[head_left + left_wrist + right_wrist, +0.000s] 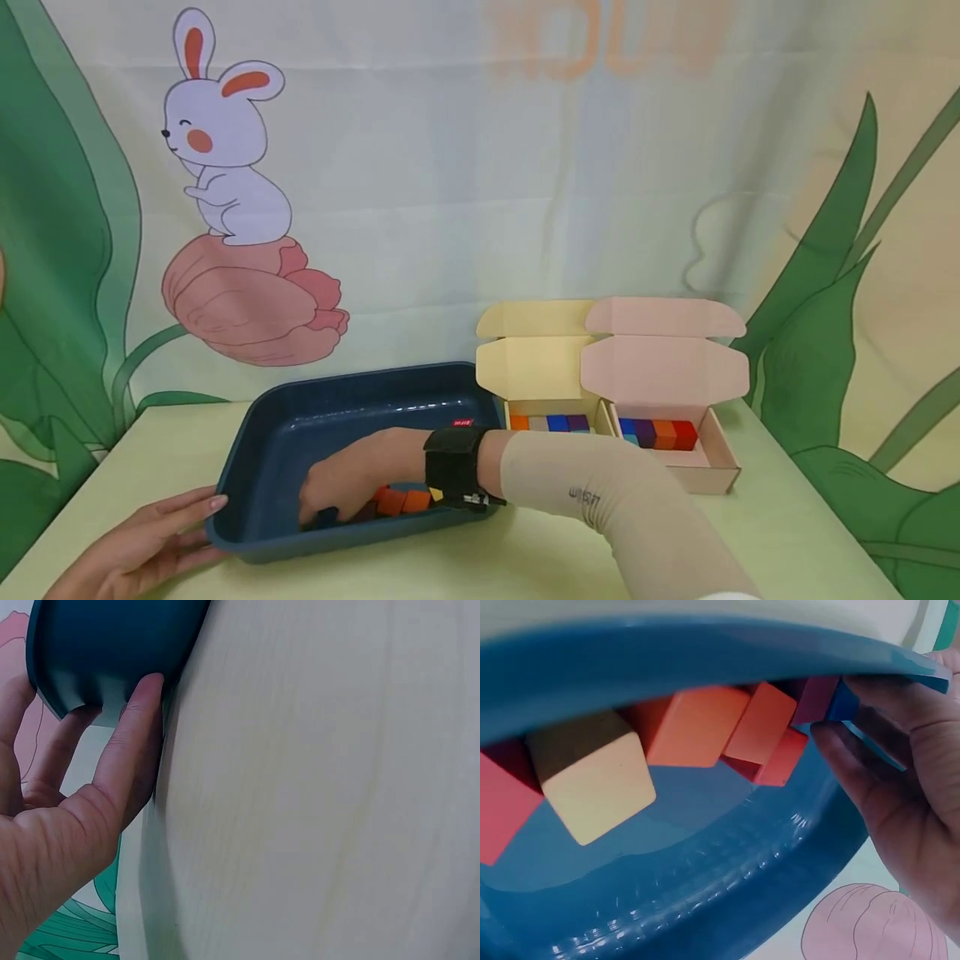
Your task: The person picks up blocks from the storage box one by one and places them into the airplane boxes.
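Observation:
A dark blue plastic tub (367, 535) stands on the table, with several coloured wooden blocks along its near wall. My left hand (153, 537) holds its left near corner, one digit over the rim and other fingers against the outer wall. Inside the tub, my right hand (352, 479) reaches down to the near left part. In the right wrist view its thumb and finger pinch a blue block (844, 703), partly hidden by the hand. Beside that lie a purple block (815, 700), orange blocks (697, 727), a pale yellow block (600, 787) and a red block (502, 799).
Right of the tub stand an open yellow box (536, 367) and an open pink box (663, 367), lids raised. Each contains several coloured blocks, among them a red block (684, 435) in the pink box. A printed cloth (420, 183) hangs behind the table.

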